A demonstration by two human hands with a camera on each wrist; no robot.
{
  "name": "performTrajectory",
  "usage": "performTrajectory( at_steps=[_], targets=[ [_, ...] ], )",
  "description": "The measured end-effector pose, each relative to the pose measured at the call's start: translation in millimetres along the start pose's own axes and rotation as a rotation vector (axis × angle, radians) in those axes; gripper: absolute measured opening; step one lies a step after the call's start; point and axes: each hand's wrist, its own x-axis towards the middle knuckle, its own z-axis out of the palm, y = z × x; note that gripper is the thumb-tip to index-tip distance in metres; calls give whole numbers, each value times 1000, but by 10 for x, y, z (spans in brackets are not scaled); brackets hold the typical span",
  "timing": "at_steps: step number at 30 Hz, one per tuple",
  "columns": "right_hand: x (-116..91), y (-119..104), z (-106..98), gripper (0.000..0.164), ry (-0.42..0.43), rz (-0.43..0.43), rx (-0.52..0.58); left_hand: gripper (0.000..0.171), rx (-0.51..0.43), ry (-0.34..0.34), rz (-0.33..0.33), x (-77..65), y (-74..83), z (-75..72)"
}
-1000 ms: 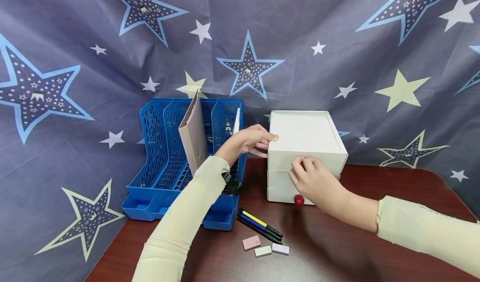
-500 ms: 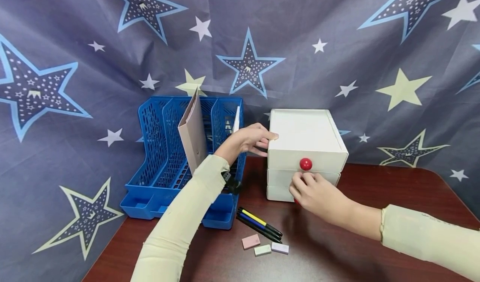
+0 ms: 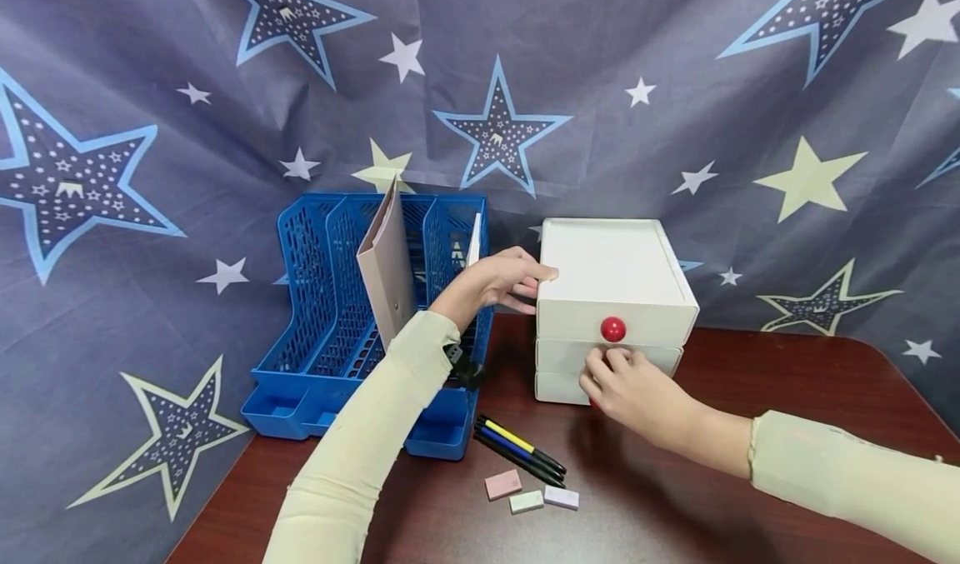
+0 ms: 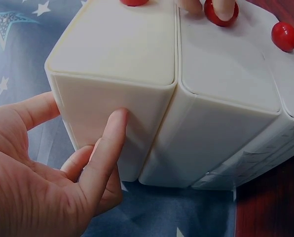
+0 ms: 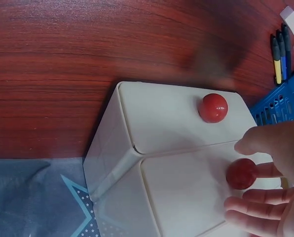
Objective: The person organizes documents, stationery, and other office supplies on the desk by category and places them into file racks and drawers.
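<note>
A white three-drawer box (image 3: 603,260) stands on the table with its drawers closed. My left hand (image 3: 510,279) rests against its left side, the thumb on the top edge; in the left wrist view the index finger (image 4: 107,143) lies straight along the side wall. My right hand (image 3: 637,391) is at the front of the middle drawer, its fingers and thumb about the red knob (image 5: 241,174), as the right wrist view shows. Above it the top drawer's red knob (image 3: 612,329) is uncovered. The bottom drawer's knob (image 5: 213,107) is mostly hidden by the hand in the head view.
Left of the box is a blue file organizer (image 3: 303,364) holding a pinkish folder (image 3: 388,272) and something thin and white. Several pens (image 3: 519,450) lie in front, beside a pink eraser (image 3: 502,486), a pale green one (image 3: 527,502) and a lilac one (image 3: 562,497). A starry cloth (image 3: 600,156) hangs behind.
My right hand has moved down from the top drawer's front to the middle one, so the top knob now shows and the bottom knob is mostly covered. The left hand has stayed put.
</note>
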Motion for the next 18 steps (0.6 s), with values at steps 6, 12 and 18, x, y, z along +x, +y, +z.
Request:
performTrajectory(
  at_steps=[6,12,18],
  targets=[
    [21,-25,86,44,15,-8,-4,21,-2,-3,3,-10,6,2],
    [51,-47,169,33,1,-19,10,21,-9,-4,3,-22,19,8],
    [85,-99,227,48,54,-10,-31,22,-14,-5,4,-18,6,3]
  ],
)
